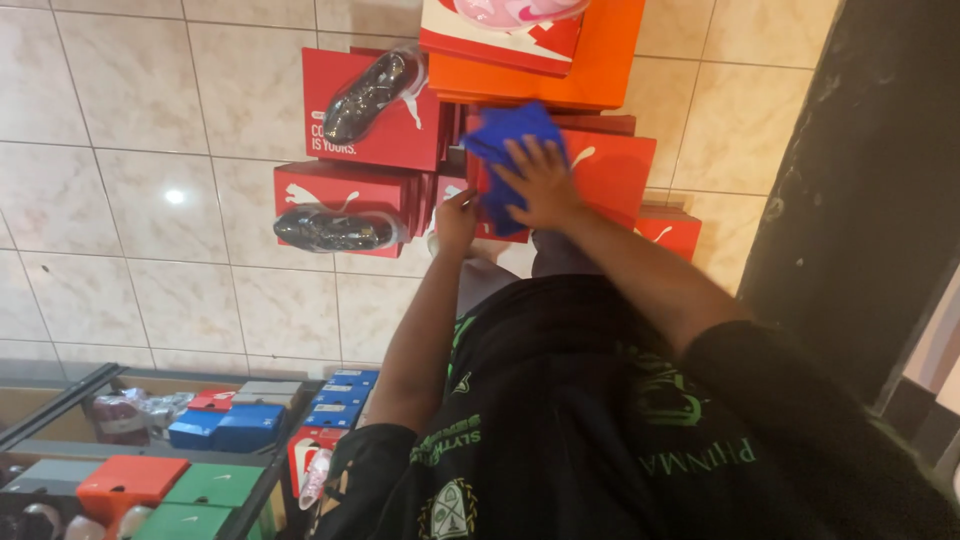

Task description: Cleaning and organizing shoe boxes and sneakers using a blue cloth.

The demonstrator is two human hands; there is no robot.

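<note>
Our right hand (pixel 545 180) lies flat with fingers spread on a blue cloth (pixel 505 150), pressing it against the face of a red shoebox (pixel 615 165). The cloth is bunched at its upper edge and covers the left part of that box face; the hand covers the cloth's lower right part.

Our left hand (pixel 457 218) sits just beside the lower left corner of the same box, fingers curled in, touching the box edge; we cannot tell whether it pinches the edge or merely rests against it. Both forearms reach out from a black shirt with green print (pixel 560 440).

The red shoebox belongs to a stack standing on a tiled floor (pixel 150 150). Above it in the view lies an orange shoebox (pixel 600 60), and on that a further red box carrying a pink shoe (pixel 510 10). Left of the cloth, two more red boxes: the upper one (pixel 400 130) bears a dark shoe wrapped in clear plastic (pixel 372 92), the lower one (pixel 345 190) bears a second wrapped dark shoe (pixel 335 230). Another red box (pixel 670 232) shows below right of the one being touched.

At lower left, well apart from the hands, a glass-fronted shelf (pixel 60 400) holds blue, red, green and grey shoeboxes (pixel 225 425). A dark wall (pixel 860 170) runs along the right side.
</note>
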